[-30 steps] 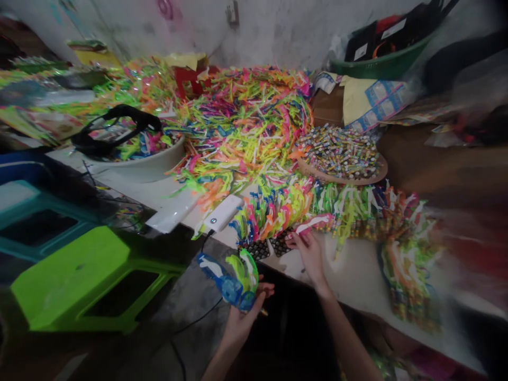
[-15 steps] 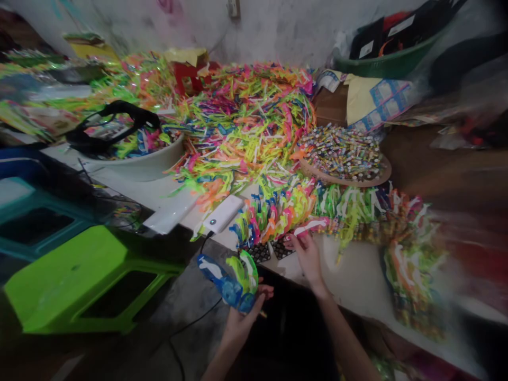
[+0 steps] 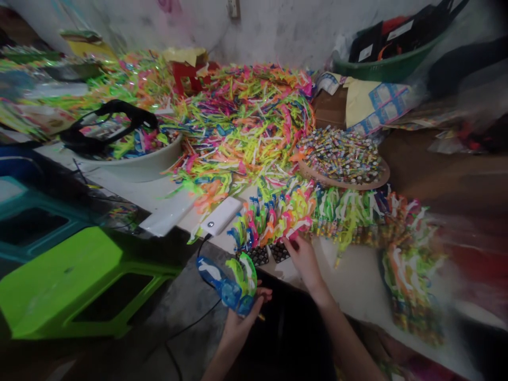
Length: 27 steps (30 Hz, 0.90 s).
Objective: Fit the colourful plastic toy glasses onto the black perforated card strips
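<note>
Low in front of me, my left hand (image 3: 244,312) is closed round a few dolphin-shaped plastic toys, a blue dolphin toy (image 3: 216,278) and yellow-green ones (image 3: 242,272) fanned out above the fingers. A thin stick end pokes out below that hand. My right hand (image 3: 305,262) pinches at a pink dolphin toy (image 3: 299,226) with a white belly, at the front of a dense row of colored dolphin toys (image 3: 273,209). Black perforated racks (image 3: 281,252) show just under this row, beside the right fingertips.
A white power bank (image 3: 223,216) with a cable lies at the table edge. Behind are a heap of colorful plastic pieces (image 3: 246,116), a bowl of small patterned tubes (image 3: 345,156) and a white basin (image 3: 146,161). A green stool (image 3: 67,280) stands left.
The pink dolphin toy in my right fingers has shifted left and swung from lying outward to sitting against the row. My left hand stays nearly still with its toys.
</note>
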Available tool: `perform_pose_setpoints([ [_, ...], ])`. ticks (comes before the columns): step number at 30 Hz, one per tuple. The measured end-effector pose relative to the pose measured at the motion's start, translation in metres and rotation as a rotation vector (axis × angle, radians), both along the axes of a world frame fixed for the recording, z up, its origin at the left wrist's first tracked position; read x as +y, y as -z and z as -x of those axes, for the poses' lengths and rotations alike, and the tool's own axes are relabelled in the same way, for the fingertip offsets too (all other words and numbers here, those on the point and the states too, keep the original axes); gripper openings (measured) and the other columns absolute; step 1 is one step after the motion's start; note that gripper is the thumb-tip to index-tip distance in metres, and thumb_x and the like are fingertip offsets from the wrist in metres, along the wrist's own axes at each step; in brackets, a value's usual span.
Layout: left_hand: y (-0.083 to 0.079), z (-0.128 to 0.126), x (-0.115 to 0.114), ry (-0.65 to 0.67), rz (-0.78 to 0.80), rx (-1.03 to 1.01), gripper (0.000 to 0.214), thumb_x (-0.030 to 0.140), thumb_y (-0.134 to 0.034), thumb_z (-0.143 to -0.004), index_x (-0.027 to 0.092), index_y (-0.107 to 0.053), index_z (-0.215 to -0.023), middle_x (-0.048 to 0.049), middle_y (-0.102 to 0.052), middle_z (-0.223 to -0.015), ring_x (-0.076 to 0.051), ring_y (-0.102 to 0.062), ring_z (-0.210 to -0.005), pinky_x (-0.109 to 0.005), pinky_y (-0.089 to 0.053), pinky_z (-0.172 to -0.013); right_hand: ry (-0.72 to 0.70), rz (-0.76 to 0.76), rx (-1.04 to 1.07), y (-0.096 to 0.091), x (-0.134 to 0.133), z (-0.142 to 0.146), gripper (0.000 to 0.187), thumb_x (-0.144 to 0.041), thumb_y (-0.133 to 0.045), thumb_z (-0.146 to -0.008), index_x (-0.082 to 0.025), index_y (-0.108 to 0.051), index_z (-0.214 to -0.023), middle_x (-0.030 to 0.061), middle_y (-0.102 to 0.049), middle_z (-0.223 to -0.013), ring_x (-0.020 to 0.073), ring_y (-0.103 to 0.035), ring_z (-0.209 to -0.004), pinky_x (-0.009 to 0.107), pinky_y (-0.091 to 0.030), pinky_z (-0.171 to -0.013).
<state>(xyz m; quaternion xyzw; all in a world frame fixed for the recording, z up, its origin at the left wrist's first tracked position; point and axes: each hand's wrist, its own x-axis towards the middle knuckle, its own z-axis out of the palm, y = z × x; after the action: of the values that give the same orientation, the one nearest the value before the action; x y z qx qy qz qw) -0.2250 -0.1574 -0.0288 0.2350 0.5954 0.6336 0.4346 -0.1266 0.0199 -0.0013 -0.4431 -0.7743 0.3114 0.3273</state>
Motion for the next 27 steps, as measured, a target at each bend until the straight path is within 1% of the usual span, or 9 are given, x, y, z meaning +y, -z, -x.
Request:
perform_pose_setpoints([
  [5,-0.004,0.001,0.004,0.059,0.002,-0.025,0.031,0.040,-0.066,-0.070,0.015,-0.064,-0.089,-0.0083,-0.071,-0.087,-0.021,-0.067,-0.076,-0.034,-0.053,-0.078,0.022,-0.034,-0.145,-0.005,-0.001,0.007,0.026,-0.038,-0.045,-0.085,-0.019,-0.063,-0.084,0.0063,-0.065,-0.073,0.0201,-0.058,-0.064,0.029,-0.043,-0.061],
  [9,-0.003,0.000,0.004,-0.008,-0.035,-0.052,0.033,0.037,-0.066,-0.070,0.016,-0.062,-0.095,-0.0066,-0.071,-0.083,-0.020,-0.067,-0.074,-0.033,-0.053,-0.077,0.069,-0.073,-0.232,-0.004,-0.004,0.012,0.026,-0.036,-0.042,-0.086,-0.020,-0.063,-0.086,0.0071,-0.064,-0.069,0.0213,-0.057,-0.062,0.031,-0.042,-0.062],
  [13,-0.004,-0.001,0.005,0.060,-0.035,-0.047,0.029,0.035,-0.064,-0.074,0.016,-0.062,-0.095,-0.0072,-0.071,-0.087,-0.019,-0.066,-0.076,-0.031,-0.053,-0.077,0.048,-0.025,-0.162,-0.002,-0.006,0.008,0.024,-0.039,-0.043,-0.086,-0.023,-0.061,-0.084,0.0046,-0.064,-0.070,0.0199,-0.057,-0.064,0.030,-0.042,-0.062],
  [17,-0.012,-0.005,0.007,0.100,-0.039,-0.041,0.028,0.038,-0.062,-0.074,0.015,-0.065,-0.091,-0.0080,-0.071,-0.087,-0.019,-0.066,-0.075,-0.030,-0.052,-0.075,0.051,0.148,-0.009,-0.006,-0.026,-0.006,0.027,-0.044,-0.044,-0.085,-0.022,-0.059,-0.087,0.0028,-0.064,-0.075,0.0187,-0.058,-0.066,0.027,-0.041,-0.060],
  [19,-0.015,-0.008,0.008,0.105,-0.012,-0.032,0.030,0.040,-0.062,-0.074,0.014,-0.066,-0.088,-0.0083,-0.071,-0.084,-0.019,-0.065,-0.073,-0.030,-0.053,-0.073,-0.046,0.238,0.048,-0.011,-0.044,-0.013,0.027,-0.043,-0.044,-0.086,-0.021,-0.059,-0.086,0.0020,-0.062,-0.075,0.0167,-0.056,-0.065,0.025,-0.041,-0.059],
  [22,-0.015,-0.011,0.009,0.102,0.053,0.013,0.030,0.042,-0.065,-0.070,0.014,-0.067,-0.082,-0.0063,-0.071,-0.078,-0.020,-0.065,-0.072,-0.029,-0.053,-0.070,-0.308,0.336,0.090,-0.020,-0.068,-0.022,0.023,-0.039,-0.049,-0.085,-0.020,-0.062,-0.083,0.0021,-0.058,-0.078,0.0150,-0.055,-0.070,0.023,-0.042,-0.062],
  [23,-0.014,-0.012,0.009,0.103,0.066,0.030,0.030,0.043,-0.066,-0.068,0.015,-0.067,-0.080,-0.0050,-0.071,-0.074,-0.020,-0.065,-0.070,-0.029,-0.053,-0.069,-0.365,0.351,0.095,-0.022,-0.074,-0.023,0.021,-0.038,-0.052,-0.084,-0.020,-0.063,-0.083,0.0024,-0.057,-0.081,0.0152,-0.055,-0.073,0.023,-0.042,-0.064],
  [25,-0.013,-0.013,0.008,0.127,0.080,0.054,0.030,0.043,-0.068,-0.066,0.016,-0.066,-0.077,-0.0033,-0.069,-0.068,-0.020,-0.064,-0.067,-0.029,-0.054,-0.065,-0.412,0.384,0.106,-0.024,-0.081,-0.025,0.019,-0.035,-0.055,-0.082,-0.019,-0.064,-0.080,0.0028,-0.055,-0.082,0.0153,-0.054,-0.075,0.023,-0.043,-0.067],
  [27,-0.016,-0.014,0.008,0.177,0.081,0.058,0.029,0.042,-0.067,-0.066,0.017,-0.066,-0.080,-0.0036,-0.070,-0.070,-0.021,-0.065,-0.071,-0.031,-0.054,-0.068,-0.427,0.423,0.149,-0.024,-0.083,-0.027,0.020,-0.035,-0.056,-0.081,-0.019,-0.065,-0.074,0.0029,-0.054,-0.080,0.0155,-0.054,-0.076,0.024,-0.044,-0.068],
])
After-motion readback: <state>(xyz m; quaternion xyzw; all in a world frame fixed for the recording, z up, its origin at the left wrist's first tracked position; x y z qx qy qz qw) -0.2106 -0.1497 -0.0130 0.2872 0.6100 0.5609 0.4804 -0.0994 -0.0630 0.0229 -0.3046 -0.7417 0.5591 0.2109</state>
